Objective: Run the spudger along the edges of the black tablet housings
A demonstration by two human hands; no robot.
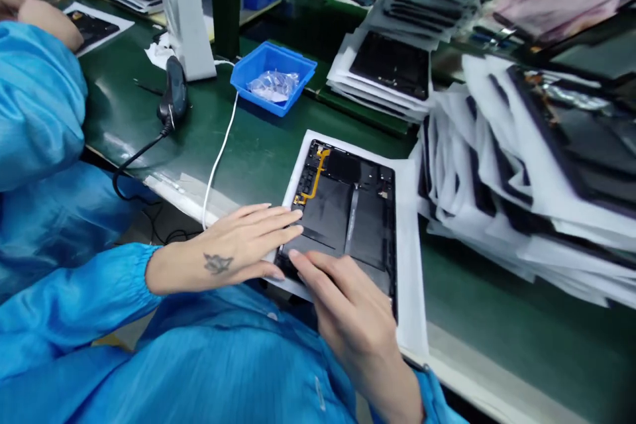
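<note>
An opened tablet (370, 218) lies on a white foam sheet (410, 278), its dark battery cells and an orange flex cable (317, 180) showing. My left hand (238, 245), flat with fingers outstretched, rests along the tablet's left edge near the lower corner. My right hand (352, 305) is over the tablet's lower part, fingers bent and close together, with a fingertip at the lower left corner. Whatever the right fingers may pinch is hidden beneath them.
A blue bin (273, 56) with clear plastic pieces stands beyond the tablet. Left of it are a black corded handheld tool (173, 96) and a white stand (193, 33). Stacked tablets with foam sheets (497, 165) crowd the right. A co-worker's blue sleeve (37, 99) is at left.
</note>
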